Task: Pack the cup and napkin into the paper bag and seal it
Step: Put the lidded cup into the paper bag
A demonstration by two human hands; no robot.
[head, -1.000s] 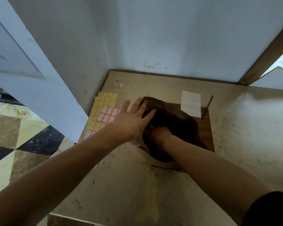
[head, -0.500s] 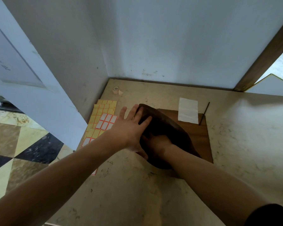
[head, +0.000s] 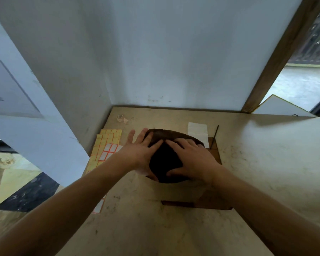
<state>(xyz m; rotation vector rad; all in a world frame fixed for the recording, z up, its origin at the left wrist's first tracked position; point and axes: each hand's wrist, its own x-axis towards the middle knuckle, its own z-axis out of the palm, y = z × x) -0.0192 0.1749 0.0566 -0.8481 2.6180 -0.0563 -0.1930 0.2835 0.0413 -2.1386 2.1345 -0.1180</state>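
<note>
Right hand (head: 192, 159) has come out of the mouth of the paper bag (head: 166, 159), where it was half a second ago, and now lies flat on top of the bag, fingers (head: 175, 143) spread and pressing, not pinching anything. Left hand (head: 139, 154) stays flat against the bag's left flank, fingers apart, thumb low near the front edge.

The bag lies bulging on the desk (head: 266, 163), dark mouth toward the wearer, partly over a flat brown sheet (head: 214, 200). Cup not visible; judged to be inside, given the bulge, but cannot confirm.

Napkin (head: 198, 133) lies on the desk just beyond the bag, beside a thin dark stick (head: 215, 133). Not yet packed.

Label sheets (head: 107, 145) lie left of the bag, a small tape roll (head: 120, 118) near the far corner.

Reading: the hand's withdrawal suggests cup insertion is done. Flattening now would be premature, since the napkin must go in before the mouth is folded and sealed.
</note>
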